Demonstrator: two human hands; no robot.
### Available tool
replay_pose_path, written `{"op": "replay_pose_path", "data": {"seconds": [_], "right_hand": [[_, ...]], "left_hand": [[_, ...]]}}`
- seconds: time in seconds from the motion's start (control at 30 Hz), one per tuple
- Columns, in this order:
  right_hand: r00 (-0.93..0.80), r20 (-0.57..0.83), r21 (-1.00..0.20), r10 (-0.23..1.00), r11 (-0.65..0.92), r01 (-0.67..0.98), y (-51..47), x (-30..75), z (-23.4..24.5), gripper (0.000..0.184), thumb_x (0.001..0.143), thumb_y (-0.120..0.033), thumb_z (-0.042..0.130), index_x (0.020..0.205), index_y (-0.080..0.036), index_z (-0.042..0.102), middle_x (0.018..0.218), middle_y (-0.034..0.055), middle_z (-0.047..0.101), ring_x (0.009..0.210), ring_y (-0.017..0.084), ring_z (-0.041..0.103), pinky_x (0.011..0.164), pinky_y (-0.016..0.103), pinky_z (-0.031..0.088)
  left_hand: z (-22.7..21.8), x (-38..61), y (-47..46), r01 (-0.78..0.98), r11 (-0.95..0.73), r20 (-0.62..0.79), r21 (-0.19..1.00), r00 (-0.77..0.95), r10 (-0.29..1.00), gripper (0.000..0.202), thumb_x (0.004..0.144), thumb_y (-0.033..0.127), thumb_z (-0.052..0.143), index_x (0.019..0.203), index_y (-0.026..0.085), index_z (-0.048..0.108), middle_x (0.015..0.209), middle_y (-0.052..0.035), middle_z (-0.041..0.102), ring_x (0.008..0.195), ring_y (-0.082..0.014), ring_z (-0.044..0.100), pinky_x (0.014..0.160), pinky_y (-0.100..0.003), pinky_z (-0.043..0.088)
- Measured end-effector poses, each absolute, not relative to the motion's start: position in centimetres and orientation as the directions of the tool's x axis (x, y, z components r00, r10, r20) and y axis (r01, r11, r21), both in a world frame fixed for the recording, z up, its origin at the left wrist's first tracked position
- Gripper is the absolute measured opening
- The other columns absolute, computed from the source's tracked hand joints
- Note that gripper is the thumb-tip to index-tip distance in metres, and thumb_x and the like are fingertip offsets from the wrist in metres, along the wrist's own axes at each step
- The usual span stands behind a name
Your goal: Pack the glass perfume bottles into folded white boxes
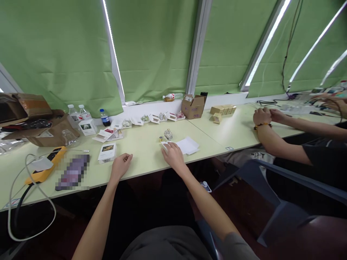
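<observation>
My left hand (pixel 121 167) rests at the table's front edge with its fingers curled in, and nothing shows in it. Close by, to its left, lies a small white box (pixel 107 152) with a dark picture on its face. My right hand (pixel 173 156) lies on the left part of a white folded paper (pixel 189 145), its fingers stretched over it. Just beyond those fingers a clear glass bottle (pixel 168 135) with a gold neck stands upright. Beside the bottle sits a small gold cap (pixel 161 139).
Opened white boxes with bottles (pixel 145 119) line the back. A brown carton (pixel 193 107) and gold boxes (pixel 222 109) stand right of them. At left are a yellow meter (pixel 46 165), a blurred-out flat object (pixel 73 172) and a cable. A co-worker's hands (pixel 262 116) are at far right.
</observation>
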State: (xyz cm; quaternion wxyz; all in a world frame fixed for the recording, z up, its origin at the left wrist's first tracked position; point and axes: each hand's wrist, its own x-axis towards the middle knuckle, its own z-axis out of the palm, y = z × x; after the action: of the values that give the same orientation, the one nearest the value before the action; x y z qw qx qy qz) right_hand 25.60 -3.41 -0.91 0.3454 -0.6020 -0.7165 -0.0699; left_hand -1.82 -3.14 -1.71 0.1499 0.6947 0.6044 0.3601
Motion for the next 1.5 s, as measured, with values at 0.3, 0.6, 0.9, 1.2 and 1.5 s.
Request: {"op": "replay_pose_path", "data": {"seconds": [0.3, 0.6, 0.9, 1.2, 1.5], "right_hand": [[0.161, 0.137, -0.158, 0.977, -0.139, 0.978, -2.8, 30.7, 0.0, 0.05, 0.096, -0.044, 0.031, 0.106, -0.01, 0.066, 0.109, 0.0197, 0.064, 0.104, 0.032, 0.058, 0.089, 0.044, 0.038], [-0.051, 0.207, -0.026, 0.977, 0.058, 0.998, -5.6, 24.4, -0.1, 0.041, 0.095, -0.04, 0.038, 0.1, -0.011, 0.067, 0.099, 0.0187, 0.065, 0.099, 0.03, 0.057, 0.081, 0.037, 0.039], [-0.168, 0.28, -0.045, 0.945, 0.187, 0.981, -6.4, 18.3, -0.7, 0.042, 0.097, -0.041, 0.033, 0.106, -0.014, 0.064, 0.1, 0.0177, 0.063, 0.101, 0.028, 0.053, 0.079, 0.036, 0.041], [-0.194, 0.319, -0.086, 0.928, 0.232, 0.969, -5.4, 14.8, -0.7, 0.038, 0.097, -0.036, 0.035, 0.105, -0.012, 0.063, 0.097, 0.0189, 0.064, 0.104, 0.028, 0.051, 0.079, 0.035, 0.043], [-0.206, 0.349, -0.204, 0.914, 0.289, 0.935, -5.2, 14.8, -1.3, 0.034, 0.096, -0.034, 0.037, 0.1, -0.018, 0.067, 0.104, 0.0129, 0.066, 0.101, 0.025, 0.055, 0.075, 0.031, 0.045]], "left_hand": [[-2.1, -2.3, -3.1, 0.59, -0.254, 0.338, 0.767, -0.034, 0.941, 0.039, 0.084, 0.052, 0.047, 0.075, 0.018, 0.063, 0.062, -0.0013, 0.061, 0.06, -0.0155, 0.057, 0.059, -0.025, 0.039], [-2.0, -2.5, -3.1, 0.57, -0.246, 0.329, 0.784, -0.046, 0.943, 0.038, 0.084, 0.051, 0.048, 0.076, 0.018, 0.064, 0.063, -0.0018, 0.063, 0.062, -0.0158, 0.058, 0.057, -0.024, 0.039], [-2.0, -2.5, -2.9, 0.572, -0.228, 0.336, 0.788, -0.09, 0.937, 0.036, 0.084, 0.051, 0.048, 0.084, 0.02, 0.066, 0.08, -0.0025, 0.069, 0.063, -0.0149, 0.058, 0.062, -0.027, 0.043], [-2.4, -2.8, -2.1, 0.499, -0.14, 0.293, 0.855, -0.242, 0.925, 0.048, 0.08, 0.055, 0.055, 0.11, 0.017, 0.058, 0.098, -0.0104, 0.069, 0.074, -0.0194, 0.063, 0.069, -0.032, 0.047], [-2.6, -2.8, -2.5, 0.288, -0.241, 0.295, 0.927, -0.158, 0.942, 0.072, 0.068, 0.038, 0.074, 0.13, 0.02, 0.042, 0.124, -0.0152, 0.057, 0.074, -0.016, 0.065, 0.059, -0.029, 0.054]]}}
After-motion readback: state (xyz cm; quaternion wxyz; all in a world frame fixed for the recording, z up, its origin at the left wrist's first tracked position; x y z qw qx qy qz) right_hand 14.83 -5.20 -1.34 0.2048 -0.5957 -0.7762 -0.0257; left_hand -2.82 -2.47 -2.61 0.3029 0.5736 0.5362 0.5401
